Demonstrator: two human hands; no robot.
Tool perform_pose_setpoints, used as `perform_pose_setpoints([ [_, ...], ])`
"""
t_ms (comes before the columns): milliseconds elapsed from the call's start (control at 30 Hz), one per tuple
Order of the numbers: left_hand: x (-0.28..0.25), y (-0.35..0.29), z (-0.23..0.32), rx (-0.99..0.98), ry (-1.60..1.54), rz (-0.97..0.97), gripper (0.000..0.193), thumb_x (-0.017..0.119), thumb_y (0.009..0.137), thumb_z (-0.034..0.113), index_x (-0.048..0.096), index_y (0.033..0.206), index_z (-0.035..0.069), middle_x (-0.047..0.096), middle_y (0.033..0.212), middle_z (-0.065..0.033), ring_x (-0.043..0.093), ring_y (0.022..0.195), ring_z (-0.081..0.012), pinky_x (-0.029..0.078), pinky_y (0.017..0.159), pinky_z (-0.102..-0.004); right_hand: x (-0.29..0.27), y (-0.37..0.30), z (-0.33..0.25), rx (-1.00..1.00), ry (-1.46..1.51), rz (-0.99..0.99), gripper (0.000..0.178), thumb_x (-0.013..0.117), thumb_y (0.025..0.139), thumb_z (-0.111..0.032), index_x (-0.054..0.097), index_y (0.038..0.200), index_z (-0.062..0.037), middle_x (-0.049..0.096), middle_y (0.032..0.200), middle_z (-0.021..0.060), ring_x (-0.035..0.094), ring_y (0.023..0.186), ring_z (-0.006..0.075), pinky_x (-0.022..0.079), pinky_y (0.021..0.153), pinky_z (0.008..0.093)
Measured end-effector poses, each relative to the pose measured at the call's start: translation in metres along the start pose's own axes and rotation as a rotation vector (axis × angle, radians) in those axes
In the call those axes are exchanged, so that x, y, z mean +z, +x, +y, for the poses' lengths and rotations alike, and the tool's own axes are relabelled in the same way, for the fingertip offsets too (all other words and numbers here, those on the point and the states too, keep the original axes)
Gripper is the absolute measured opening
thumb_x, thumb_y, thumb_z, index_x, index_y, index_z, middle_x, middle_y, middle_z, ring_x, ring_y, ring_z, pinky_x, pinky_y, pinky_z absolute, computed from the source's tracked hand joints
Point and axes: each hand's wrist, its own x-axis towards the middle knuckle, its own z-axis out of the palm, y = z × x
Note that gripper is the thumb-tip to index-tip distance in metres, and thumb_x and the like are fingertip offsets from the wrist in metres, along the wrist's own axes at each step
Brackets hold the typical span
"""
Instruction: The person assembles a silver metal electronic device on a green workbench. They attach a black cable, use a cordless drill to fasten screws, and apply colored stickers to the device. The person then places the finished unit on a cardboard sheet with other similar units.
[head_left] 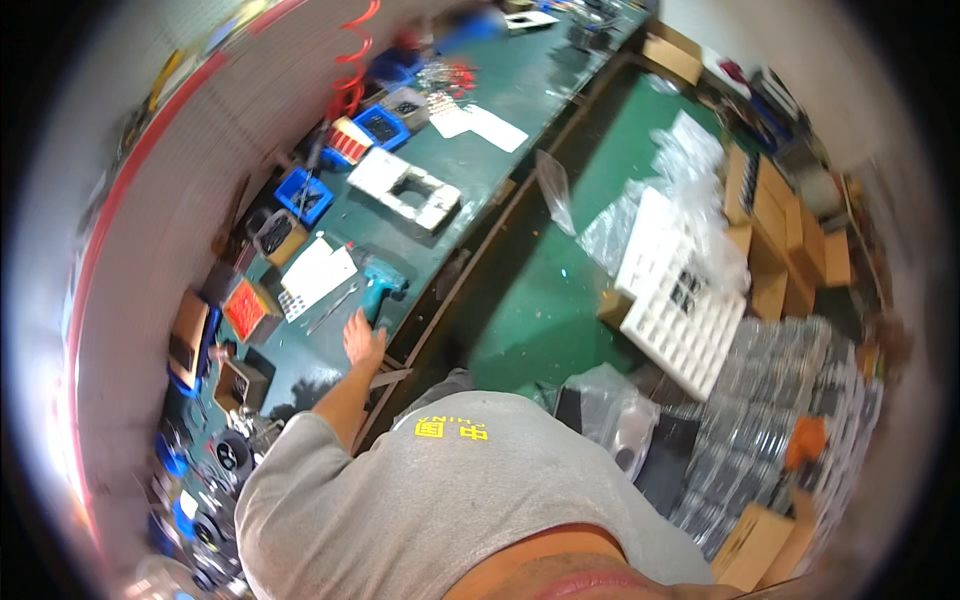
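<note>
My left hand point(363, 340) reaches over the edge of the green workbench point(325, 365), its fingers stretched out. Just beyond the fingertips lies a teal power drill point(381, 284), its handle toward the hand. The fingertips are at the handle's end; whether they touch it I cannot tell. Beside the drill are white sheets of paper point(320, 270) and a thin metal tool point(331, 309). Farther along the bench rests a white foam block point(400, 188) with a cut-out. My right hand is out of view.
Blue bins point(304, 196) and a box of orange-red parts point(246, 311) line the bench's left side. A red coiled hose point(349, 85) hangs above. On the right stand a white compartment tray point(685, 345), cardboard boxes point(775, 225) and plastic-wrapped stacks point(745, 440).
</note>
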Motion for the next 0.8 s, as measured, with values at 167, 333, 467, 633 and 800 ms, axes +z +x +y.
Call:
perform_pose_setpoints([
  [167, -0.005, 0.059, 0.011, -0.142, 0.009, -0.126, 0.080, 0.076, 0.082, 0.026, 0.036, 0.150, 0.011, 0.046, 0.145, -0.0133, 0.042, 0.135, -0.0339, 0.038, 0.110, -0.0511, -0.009, 0.073, -0.107, -0.111, -0.336, -0.029, 0.022, 0.066, 0.091, -0.021, 0.073, 0.100, -0.0015, 0.071, 0.091, 0.0101, 0.068, 0.082, 0.0184, 0.055, 0.069, 0.0354],
  [333, 0.010, 0.074, -0.003, -0.214, 0.023, -0.264, 0.076, 0.076, 0.083, 0.024, 0.038, 0.148, 0.013, 0.050, 0.139, -0.0126, 0.046, 0.132, -0.0330, 0.042, 0.106, -0.0509, -0.014, 0.113, -0.246, 0.016, 0.443, 0.111, 0.024, 0.062, 0.093, -0.019, 0.068, 0.111, -0.0039, 0.070, 0.096, 0.0067, 0.066, 0.082, 0.0178, 0.055, 0.071, 0.0342],
  [467, 0.010, 0.083, 0.002, -0.220, 0.020, -0.298, 0.073, 0.077, 0.084, 0.023, 0.040, 0.146, 0.013, 0.051, 0.137, -0.0132, 0.047, 0.131, -0.0334, 0.044, 0.104, -0.0512, -0.008, 0.137, -0.287, -0.019, 0.354, 0.086, 0.025, 0.065, 0.091, -0.020, 0.069, 0.111, -0.0044, 0.067, 0.088, 0.0026, 0.064, 0.077, 0.0135, 0.052, 0.064, 0.0325],
  [633, 0.009, 0.089, -0.010, -0.204, 0.018, -0.339, 0.071, 0.076, 0.085, 0.023, 0.040, 0.145, 0.014, 0.050, 0.138, -0.0135, 0.047, 0.131, -0.0331, 0.044, 0.103, -0.0525, -0.008, 0.162, -0.281, 0.058, 0.172, -0.044, 0.023, 0.065, 0.091, -0.016, 0.067, 0.109, -0.0020, 0.064, 0.082, 0.0028, 0.060, 0.071, 0.0137, 0.047, 0.058, 0.0311],
  [800, 0.000, 0.079, -0.039, -0.193, 0.045, -0.338, 0.069, 0.075, 0.085, 0.023, 0.041, 0.144, 0.014, 0.050, 0.139, -0.0122, 0.046, 0.133, -0.0326, 0.041, 0.105, -0.0546, -0.015, 0.186, -0.265, 0.068, 0.138, -0.034, 0.016, 0.067, 0.088, -0.011, 0.069, 0.098, 0.0017, 0.066, 0.079, 0.0066, 0.062, 0.067, 0.0157, 0.048, 0.057, 0.0326],
])
